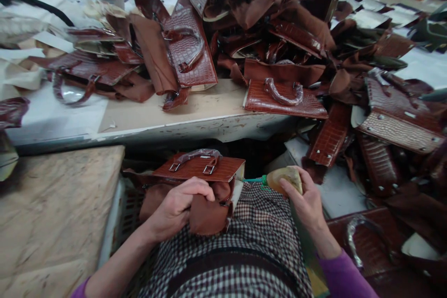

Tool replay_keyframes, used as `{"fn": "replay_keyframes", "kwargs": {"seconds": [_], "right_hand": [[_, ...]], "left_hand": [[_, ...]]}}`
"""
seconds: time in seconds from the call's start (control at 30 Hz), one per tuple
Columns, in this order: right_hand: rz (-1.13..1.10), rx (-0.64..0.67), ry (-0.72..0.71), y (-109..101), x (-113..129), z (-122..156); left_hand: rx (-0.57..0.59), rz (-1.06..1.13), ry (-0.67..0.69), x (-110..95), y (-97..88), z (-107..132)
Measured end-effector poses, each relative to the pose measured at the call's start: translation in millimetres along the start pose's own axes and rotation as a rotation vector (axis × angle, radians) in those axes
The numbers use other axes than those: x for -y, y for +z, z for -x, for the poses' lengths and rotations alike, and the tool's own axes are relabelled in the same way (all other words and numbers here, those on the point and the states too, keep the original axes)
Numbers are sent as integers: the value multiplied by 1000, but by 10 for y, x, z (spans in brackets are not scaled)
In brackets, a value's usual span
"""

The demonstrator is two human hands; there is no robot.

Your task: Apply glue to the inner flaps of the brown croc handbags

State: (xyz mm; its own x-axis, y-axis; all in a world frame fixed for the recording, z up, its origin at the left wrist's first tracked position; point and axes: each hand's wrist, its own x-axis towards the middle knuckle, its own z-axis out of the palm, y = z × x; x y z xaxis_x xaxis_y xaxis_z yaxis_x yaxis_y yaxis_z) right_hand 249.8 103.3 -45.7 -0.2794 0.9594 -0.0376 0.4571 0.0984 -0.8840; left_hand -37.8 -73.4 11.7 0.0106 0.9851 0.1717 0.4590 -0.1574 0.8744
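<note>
A brown crocodile-pattern handbag [200,170] rests on my lap, its handle and buckles facing away from me. My left hand [178,207] is closed over the bag's soft brown lining flap [207,216], gripping it. My right hand [303,195] is wrapped round a yellowish squeeze bottle [282,178] whose thin green nozzle [252,179] points left and touches the bag's pale side edge.
A long workbench [195,116] in front carries piles of similar brown bags and leather pieces [279,46]. A wooden board [52,214] lies at my left. More bags [391,116] are stacked at the right, one beside my right arm [370,242].
</note>
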Motion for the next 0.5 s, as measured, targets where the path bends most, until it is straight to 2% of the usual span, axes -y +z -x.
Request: {"fn": "replay_keyframes", "kwargs": {"seconds": [0.27, 0.5], "right_hand": [[-16, -37, -69, 17, 18, 59], [-13, -7, 23, 19, 58, 52]], "left_hand": [[-2, 0, -11, 31, -16, 28], [4, -18, -16, 21, -13, 26]]}}
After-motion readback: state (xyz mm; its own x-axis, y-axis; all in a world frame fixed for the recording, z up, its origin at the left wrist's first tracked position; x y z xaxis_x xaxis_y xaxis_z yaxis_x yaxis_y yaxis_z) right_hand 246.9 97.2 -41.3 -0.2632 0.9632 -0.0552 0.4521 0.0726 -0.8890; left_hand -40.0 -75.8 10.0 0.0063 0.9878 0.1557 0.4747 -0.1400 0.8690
